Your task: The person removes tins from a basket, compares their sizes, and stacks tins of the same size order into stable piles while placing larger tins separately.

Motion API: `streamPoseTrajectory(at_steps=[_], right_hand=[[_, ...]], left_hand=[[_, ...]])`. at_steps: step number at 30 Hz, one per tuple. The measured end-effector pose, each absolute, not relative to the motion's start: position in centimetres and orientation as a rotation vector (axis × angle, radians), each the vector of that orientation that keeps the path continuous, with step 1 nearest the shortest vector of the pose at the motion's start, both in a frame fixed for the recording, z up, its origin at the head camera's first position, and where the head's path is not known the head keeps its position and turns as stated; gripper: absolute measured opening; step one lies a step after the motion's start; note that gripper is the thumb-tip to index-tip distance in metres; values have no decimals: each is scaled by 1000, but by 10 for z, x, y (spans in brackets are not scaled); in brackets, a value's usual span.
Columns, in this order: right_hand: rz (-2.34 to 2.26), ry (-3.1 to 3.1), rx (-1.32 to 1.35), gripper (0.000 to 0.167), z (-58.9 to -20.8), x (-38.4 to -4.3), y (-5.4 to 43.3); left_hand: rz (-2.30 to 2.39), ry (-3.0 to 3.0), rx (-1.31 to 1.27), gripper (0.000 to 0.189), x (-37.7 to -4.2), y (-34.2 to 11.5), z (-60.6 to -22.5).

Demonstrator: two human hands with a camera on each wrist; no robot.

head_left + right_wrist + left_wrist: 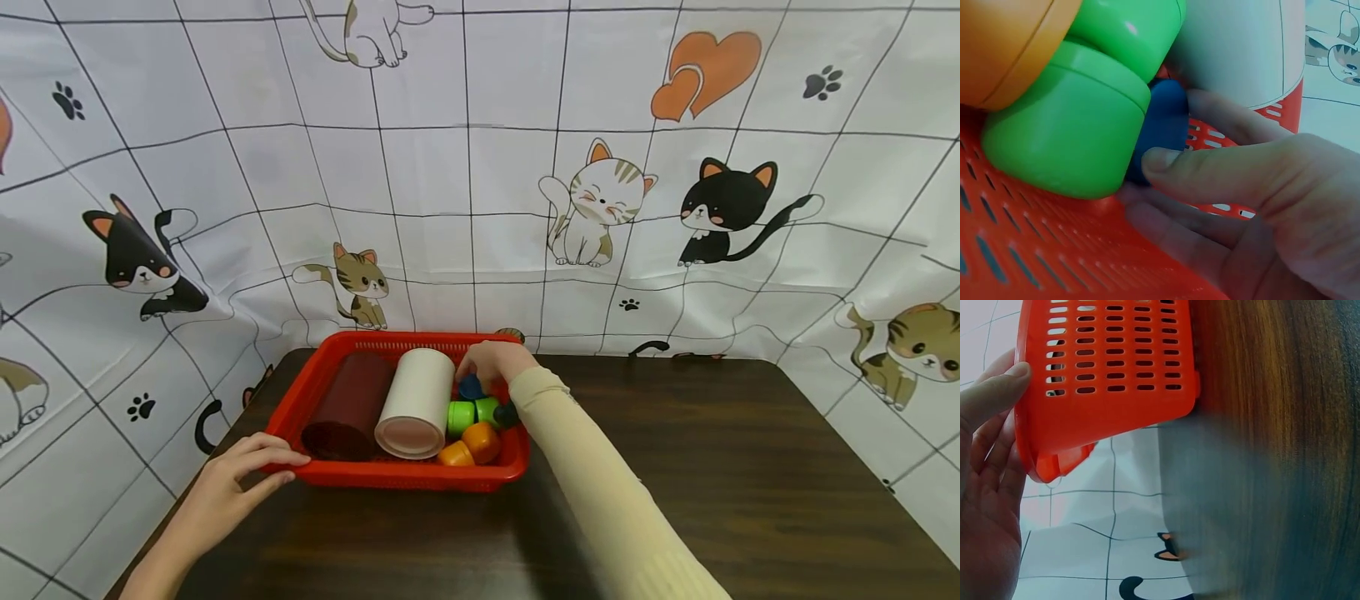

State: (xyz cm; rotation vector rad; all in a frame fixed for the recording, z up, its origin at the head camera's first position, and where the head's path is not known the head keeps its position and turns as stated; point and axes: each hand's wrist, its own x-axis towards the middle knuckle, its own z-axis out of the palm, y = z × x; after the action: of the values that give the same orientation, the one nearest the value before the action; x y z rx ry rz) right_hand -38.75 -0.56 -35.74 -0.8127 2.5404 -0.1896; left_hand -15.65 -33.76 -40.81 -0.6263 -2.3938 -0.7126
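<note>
A red plastic basket [405, 477] sits on the table. At its near left corner my left hand [225, 487] grips the rim, thumb on the outer side in the left wrist view. My right hand [497, 363] reaches into the far right part of the basket. There its thumb and fingers pinch a small dark blue rounded piece [1163, 122]. Beside that piece lie green rounded containers [1069, 125], touching each other, with orange ones [480, 442] nearer the front rim. A white cylinder [417, 396] and a dark maroon cylinder [351, 404] lie side by side in the left half.
The dark wood table [675, 467] extends to the right of the basket and in front of it. A white sheet [510, 183] with a grid and cartoon cats hangs behind and along both sides. A small dark piece [507, 415] lies by the basket's right wall.
</note>
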Motion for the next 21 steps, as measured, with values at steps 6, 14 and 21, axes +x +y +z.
streamPoseTrajectory(at_steps=[6, 14, 21], right_hand=[[-175, 2523, -819, 59, -364, -389, -6], [-127, 2525, -786, 63, -370, -390, -11], [-77, 2560, -809, 59, -368, -390, -12]], left_hand=[[-734, -2376, -625, 51, -159, -338, -413], [-736, -2379, -626, 52, -158, -339, -412], [-756, -2393, -610, 50, -157, -338, -411]])
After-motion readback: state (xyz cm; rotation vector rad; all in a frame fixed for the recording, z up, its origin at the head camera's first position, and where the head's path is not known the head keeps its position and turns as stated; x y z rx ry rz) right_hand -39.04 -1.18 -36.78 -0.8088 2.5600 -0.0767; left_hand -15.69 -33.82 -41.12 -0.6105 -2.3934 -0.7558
